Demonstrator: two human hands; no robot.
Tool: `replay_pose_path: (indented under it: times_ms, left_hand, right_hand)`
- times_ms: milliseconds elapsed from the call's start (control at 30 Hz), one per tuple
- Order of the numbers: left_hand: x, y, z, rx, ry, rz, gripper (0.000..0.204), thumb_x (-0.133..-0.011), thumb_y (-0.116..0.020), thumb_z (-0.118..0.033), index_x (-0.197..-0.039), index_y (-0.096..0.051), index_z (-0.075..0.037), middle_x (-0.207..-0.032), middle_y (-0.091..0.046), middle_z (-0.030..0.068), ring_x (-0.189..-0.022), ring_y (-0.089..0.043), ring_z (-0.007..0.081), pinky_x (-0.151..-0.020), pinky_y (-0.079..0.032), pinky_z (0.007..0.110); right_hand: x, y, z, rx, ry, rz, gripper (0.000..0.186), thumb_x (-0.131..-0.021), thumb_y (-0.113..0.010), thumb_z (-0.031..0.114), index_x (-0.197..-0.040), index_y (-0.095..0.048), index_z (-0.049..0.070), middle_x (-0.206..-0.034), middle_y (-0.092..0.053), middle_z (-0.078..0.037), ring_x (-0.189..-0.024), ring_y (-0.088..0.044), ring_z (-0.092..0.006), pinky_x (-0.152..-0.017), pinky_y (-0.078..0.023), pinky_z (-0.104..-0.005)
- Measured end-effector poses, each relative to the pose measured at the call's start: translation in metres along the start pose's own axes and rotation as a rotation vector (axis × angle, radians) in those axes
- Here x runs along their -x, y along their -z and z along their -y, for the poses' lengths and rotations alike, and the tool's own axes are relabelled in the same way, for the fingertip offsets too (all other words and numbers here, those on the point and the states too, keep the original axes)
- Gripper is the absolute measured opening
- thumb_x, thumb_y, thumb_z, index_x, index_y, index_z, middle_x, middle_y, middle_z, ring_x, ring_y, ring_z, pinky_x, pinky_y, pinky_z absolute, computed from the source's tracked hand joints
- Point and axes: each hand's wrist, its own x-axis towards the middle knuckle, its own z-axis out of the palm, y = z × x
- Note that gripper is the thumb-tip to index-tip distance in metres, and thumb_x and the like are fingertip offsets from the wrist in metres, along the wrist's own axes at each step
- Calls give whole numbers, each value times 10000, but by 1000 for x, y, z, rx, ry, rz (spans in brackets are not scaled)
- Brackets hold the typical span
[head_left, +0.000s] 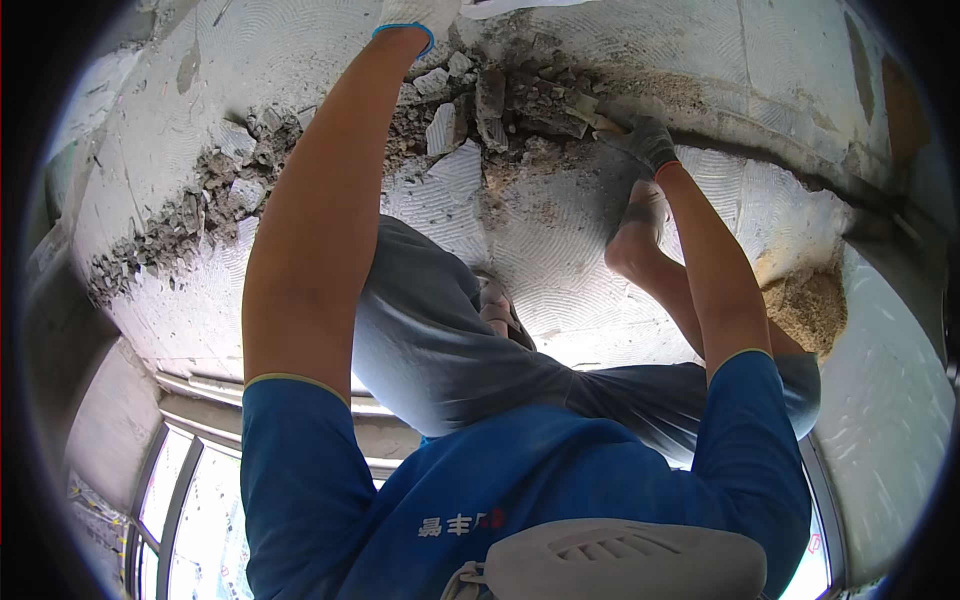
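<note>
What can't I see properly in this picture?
In the head view:
- Left hand in a whitish glove with a blue cuff: the top edge cuts off its fingers and anything they hold.
- Flat white thing: cut off by the top edge too.
- Pale, slim piece by the right hand in a dark grey glove: too small to name.
- Foot in a dark strapped sandal: partly hidden by the grey trouser leg.

Grey-brown rubble (pixel 410 140) crosses a pale grey floor (pixel 560 235) combed with curving lines. At the rubble's right, the right hand (pixel 645 143) wears dark grey edged orange-red, around a tan tool handle (pixel 606 123). Beyond the rubble, the cut-off left hand (pixel 422 14) seems gloved off-white, trimmed blue. Nearer than the rubble: a yellow-edged blue shirt (pixel 560 460) and grey trousers (pixel 440 330).
</note>
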Motion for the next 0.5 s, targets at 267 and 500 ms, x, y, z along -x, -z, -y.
replay_pose_path:
  times_ms: [267, 500]
  left_hand:
    - [7, -7, -22, -279, -242, -148, 274, -839, -605, -273, -965, -637, -31, -769, -638, 80, -687, -561, 136, -665, -458, 285]
    - [20, -32, -38, -778, -78, 9, 292, -865, -528, -332, -890, -615, -54, -835, -642, 161, -791, -627, 277, -677, -456, 380]
  right_hand:
    - [41, 25, -1, -583, -93, -167, 530, -723, -716, 443, -1062, -643, 43, -833, -653, -85, -739, -584, -150, -713, -465, -265]
    - [43, 107, 19, -553, -181, -196, 400, -767, -685, 392, -931, -673, 27, -605, -536, 2, -575, -467, -74, -557, -399, -240]
